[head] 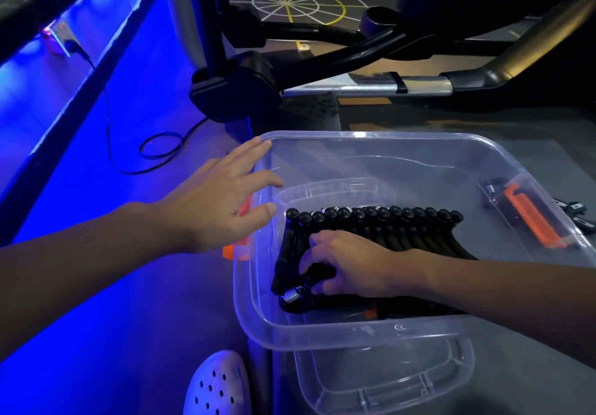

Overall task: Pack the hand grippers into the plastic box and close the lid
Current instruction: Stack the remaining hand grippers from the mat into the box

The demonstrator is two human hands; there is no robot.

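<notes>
Box (322, 334) is sitting open on the floor, lid (387, 382) lying partly under its near edge. Hand grippers (387, 221) are lining one black row inside. You're spreading your left hand (213, 208) by the left rim, holding nothing; your right hand (348, 263) is curling round the end gripper (292, 295). You're wanting it flush against the row, handles parallel, so nothing's sticking above the rim at closing.

Machine: black metal exercise frame (235, 89) is standing upper centre.
Cable: thin black cable (141, 149) is looping centre left.
Shoe: white perforated clog (216, 385) is peeking in bottom centre.
</notes>
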